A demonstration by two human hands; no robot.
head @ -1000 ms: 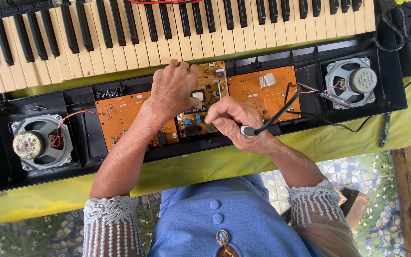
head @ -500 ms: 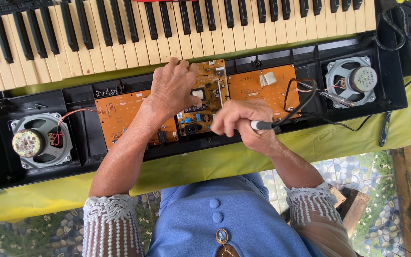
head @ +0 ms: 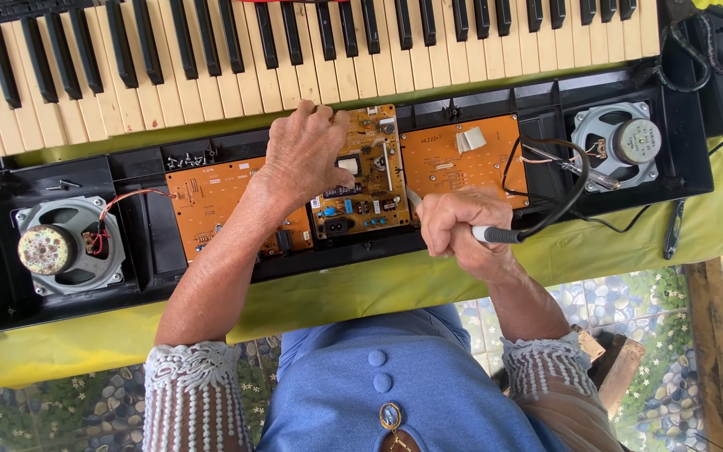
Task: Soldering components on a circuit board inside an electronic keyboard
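The keyboard's casing [head: 696, 172] is already off, boards and speakers bare. The left hand [head: 305, 155] presses flat, fingers spread, on the middle circuit board [head: 371, 188]; the right hand [head: 455, 226] grips a corded soldering iron [head: 495, 235] (tip hidden), not yet visibly touching that board.

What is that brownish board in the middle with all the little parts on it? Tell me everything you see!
The middle circuit board is tan-brown and rectangular, lying flat inside the opened black keyboard case, just below the keys. It carries small parts: a white block, dark chips, blue bits and a black socket near its lower edge. Orange boards sit on either side. The left hand rests on its left part, covering some. The right hand holds a corded tool whose tip reaches its right edge.
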